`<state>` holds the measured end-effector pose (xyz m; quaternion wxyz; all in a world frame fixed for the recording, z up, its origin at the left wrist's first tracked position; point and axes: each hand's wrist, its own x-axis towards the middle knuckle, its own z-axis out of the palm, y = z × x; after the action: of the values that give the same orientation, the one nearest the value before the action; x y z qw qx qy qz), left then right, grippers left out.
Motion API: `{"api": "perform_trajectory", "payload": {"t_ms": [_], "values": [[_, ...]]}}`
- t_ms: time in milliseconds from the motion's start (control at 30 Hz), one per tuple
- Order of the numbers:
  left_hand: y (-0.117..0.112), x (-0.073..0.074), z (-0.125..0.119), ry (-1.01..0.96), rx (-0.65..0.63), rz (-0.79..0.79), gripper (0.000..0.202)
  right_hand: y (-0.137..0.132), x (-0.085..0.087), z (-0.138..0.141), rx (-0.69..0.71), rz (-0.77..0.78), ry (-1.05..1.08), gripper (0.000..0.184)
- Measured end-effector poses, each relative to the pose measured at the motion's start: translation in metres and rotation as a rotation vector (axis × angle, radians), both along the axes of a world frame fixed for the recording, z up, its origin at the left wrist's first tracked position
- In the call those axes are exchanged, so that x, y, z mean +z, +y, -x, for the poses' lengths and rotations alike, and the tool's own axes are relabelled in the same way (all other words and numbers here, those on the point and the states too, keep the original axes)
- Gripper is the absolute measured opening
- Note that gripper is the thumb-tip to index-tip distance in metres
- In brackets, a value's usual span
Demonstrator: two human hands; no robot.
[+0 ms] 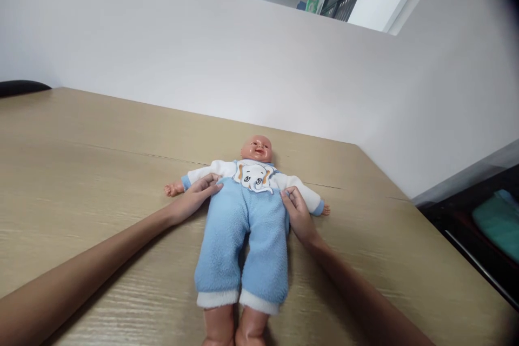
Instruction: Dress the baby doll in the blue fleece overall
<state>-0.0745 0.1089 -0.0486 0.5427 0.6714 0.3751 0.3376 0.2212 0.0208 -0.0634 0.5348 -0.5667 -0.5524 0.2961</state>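
A baby doll lies on its back on the table, head away from me and arms spread. It wears a white and blue top with an elephant patch on the chest, and fluffy light-blue trousers with white cuffs. At the left side of the waist, my left hand pinches the trousers between thumb and fingers. Opposite it, my right hand grips the waist's right edge, fingers bent. The doll's bare lower legs show below the cuffs; its feet are cut off by the frame.
The wooden table has a thin seam across it. A white wall rises behind its far edge. A black chair top shows at far left. At right, a dark object holds teal cloth beside the table's edge.
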Motion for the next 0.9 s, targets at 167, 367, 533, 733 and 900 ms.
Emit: {"api": "perform_trajectory", "payload": {"t_ms": [167,367,533,733,900], "values": [[0.001,0.013,0.007,0.237,-0.101,-0.298,0.034,-0.009,0.003,-0.001,-0.094,-0.060,-0.203,0.029],[-0.002,0.014,0.008,0.323,-0.026,-0.399,0.035,-0.007,0.003,-0.006,-0.139,-0.117,-0.385,0.027],[-0.001,0.008,0.009,0.373,0.070,-0.485,0.032,-0.011,0.013,-0.029,-0.150,-0.183,-0.529,0.024],[-0.005,0.013,-0.002,0.356,0.274,-0.643,0.020,-0.018,0.017,-0.100,-0.136,-0.358,-0.940,0.029],[-0.014,0.056,-0.048,0.230,0.171,-0.824,0.015,-0.015,0.010,-0.132,0.111,-0.145,-0.871,0.053]]}}
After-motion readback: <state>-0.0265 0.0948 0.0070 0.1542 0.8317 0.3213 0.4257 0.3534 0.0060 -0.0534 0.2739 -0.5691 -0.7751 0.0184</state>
